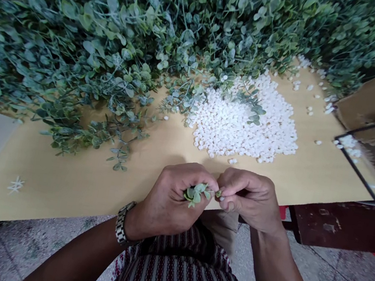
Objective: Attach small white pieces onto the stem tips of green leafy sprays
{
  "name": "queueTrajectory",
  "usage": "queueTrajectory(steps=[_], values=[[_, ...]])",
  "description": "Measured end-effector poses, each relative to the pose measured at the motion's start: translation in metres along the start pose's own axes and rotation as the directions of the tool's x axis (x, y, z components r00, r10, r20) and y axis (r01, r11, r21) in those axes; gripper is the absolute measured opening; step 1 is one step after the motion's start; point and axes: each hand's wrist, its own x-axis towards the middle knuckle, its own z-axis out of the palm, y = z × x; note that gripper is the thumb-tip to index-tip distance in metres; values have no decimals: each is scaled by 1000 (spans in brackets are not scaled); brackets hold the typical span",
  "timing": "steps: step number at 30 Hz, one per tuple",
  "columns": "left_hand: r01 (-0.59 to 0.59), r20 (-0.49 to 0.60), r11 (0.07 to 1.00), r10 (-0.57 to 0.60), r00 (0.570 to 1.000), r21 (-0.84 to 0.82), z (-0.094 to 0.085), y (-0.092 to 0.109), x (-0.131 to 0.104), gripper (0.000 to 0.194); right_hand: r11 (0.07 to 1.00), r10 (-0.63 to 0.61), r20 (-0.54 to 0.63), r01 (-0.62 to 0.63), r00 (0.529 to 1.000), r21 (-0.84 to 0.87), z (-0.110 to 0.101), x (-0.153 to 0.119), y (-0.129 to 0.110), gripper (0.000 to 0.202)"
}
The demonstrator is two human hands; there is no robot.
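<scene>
Leafy sprig (196, 193) in left hand (170, 201)

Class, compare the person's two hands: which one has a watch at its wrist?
The left hand, the one curled round a leafy green sprig. It alone wears a metal-banded watch; the right hand has none.

A single camera worn on the head faces forward and steeply down, with the left hand (177, 201) and right hand (253, 199) close below and the surface (93, 187) spreading beyond them to foliage (148, 28).
</scene>
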Motion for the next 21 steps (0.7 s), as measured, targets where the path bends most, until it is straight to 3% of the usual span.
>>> queueTrajectory(steps=[7,15,21], values=[[1,11,999,-1,1000,-41,2,-1,1,17,1000,25,20,-25,999,3,2,0,1,12],[271,-44,953,-280,959,-138,6,2,5,7,990,-97,-189,75,977,-121,7,-6,2,12],[264,-49,948,-276,960,-175,5,0,5,8,989,-53,-170,28,984,-145,6,-7,-3,12]])
